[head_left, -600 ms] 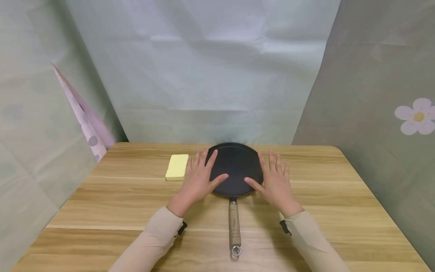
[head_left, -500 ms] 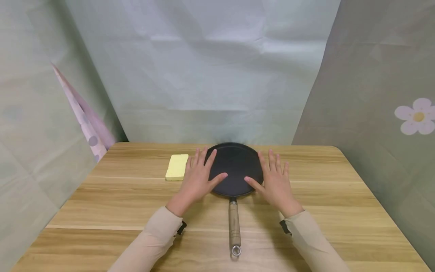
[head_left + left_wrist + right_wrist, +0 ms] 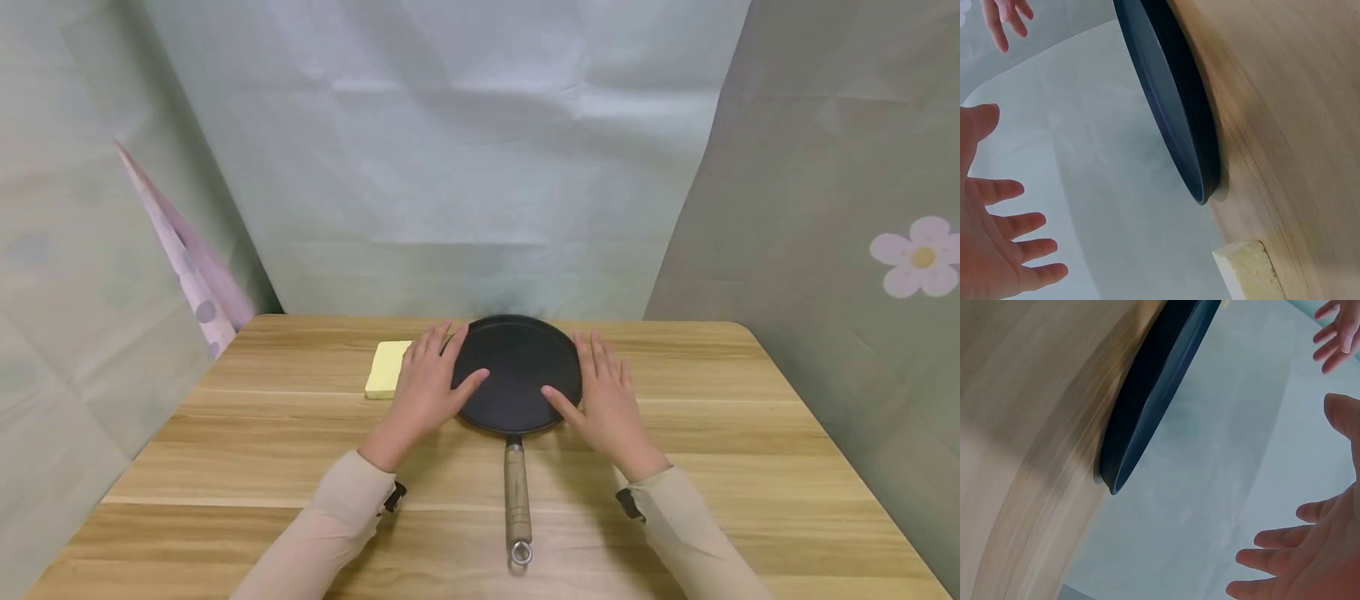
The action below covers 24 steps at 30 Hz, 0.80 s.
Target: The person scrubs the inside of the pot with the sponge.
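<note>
A round black frying pan (image 3: 517, 375) with a low rim lies flat on the table, its wooden handle (image 3: 517, 500) pointing toward me. My left hand (image 3: 429, 385) hovers over the pan's left side with fingers spread, overlapping a pale yellow sponge-like block (image 3: 385, 371) in the head view. Above the pan's right edge is my right hand (image 3: 609, 402), its fingers extended and thumb turned inward. Both wrist views show air between the palms and the pan; neither hand holds anything. The left wrist view also catches the yellow block (image 3: 1250, 272) beyond the pan's rim.
The wood-grain table (image 3: 750, 500) reaches back to a pale cloth backdrop (image 3: 480, 167). Cloth also hangs along both sides, with a flower print (image 3: 922, 257) on the right one. A metal ring (image 3: 521, 552) ends the pan handle.
My left hand has shifted slightly left, covering more of the yellow block, and its fingers sit closer together. The right hand has barely moved. Pan and block stay in place.
</note>
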### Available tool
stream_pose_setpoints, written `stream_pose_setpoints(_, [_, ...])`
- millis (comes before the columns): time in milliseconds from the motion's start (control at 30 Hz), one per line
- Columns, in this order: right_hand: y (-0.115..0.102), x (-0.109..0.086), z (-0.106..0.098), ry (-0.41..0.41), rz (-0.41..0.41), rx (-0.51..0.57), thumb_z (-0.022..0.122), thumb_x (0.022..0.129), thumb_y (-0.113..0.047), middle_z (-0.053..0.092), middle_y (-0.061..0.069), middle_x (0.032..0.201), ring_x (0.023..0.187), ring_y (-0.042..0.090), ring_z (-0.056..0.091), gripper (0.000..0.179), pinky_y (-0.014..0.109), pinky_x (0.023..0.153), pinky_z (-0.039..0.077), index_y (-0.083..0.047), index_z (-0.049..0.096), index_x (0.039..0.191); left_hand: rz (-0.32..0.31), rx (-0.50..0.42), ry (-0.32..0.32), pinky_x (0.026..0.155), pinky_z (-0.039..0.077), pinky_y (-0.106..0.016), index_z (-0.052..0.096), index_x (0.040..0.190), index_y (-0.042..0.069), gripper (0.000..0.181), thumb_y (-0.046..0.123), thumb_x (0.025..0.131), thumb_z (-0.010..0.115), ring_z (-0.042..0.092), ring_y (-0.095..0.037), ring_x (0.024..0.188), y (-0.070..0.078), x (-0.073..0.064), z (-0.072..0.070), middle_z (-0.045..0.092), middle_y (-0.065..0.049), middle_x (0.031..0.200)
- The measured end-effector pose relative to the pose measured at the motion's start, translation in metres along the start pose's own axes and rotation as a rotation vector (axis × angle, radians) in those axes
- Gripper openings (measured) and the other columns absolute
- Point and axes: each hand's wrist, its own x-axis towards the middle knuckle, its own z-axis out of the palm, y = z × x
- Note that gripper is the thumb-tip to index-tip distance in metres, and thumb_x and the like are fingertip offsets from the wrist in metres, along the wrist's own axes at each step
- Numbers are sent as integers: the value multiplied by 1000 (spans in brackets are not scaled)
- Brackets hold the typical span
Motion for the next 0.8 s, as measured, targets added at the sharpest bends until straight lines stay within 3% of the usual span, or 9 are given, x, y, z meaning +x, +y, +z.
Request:
stream_pose_setpoints(200, [-2, -2, 1, 2, 4, 93, 58, 92, -49, 13, 25, 157, 143, 42, 15, 91, 59, 112, 13, -1, 11, 153, -29, -33, 46, 106, 28, -57, 41, 145, 5, 68, 44, 92, 61, 34, -41, 134, -3, 1, -1, 39, -23, 145])
stream_pose_setpoints(500, [-6, -5, 1, -30, 45, 236, 54, 94, -51, 19, 20, 157, 141, 39, 22, 87, 54, 112, 22, -3, 13, 153, -44, -72, 87, 103, 32, -57, 46, 140, 4, 59, 35, 93, 62, 40, -41, 129, -9, 2, -4, 44, -23, 139])
stream_pose_setpoints(800, [-10, -8, 2, -90, 96, 328, 53, 95, -49, 25, 24, 153, 140, 41, 25, 79, 56, 109, 25, -3, 22, 152, -96, -103, 82, 101, 34, -57, 46, 140, 0, 58, 33, 94, 60, 42, -42, 127, -17, 4, -9, 46, -23, 137])
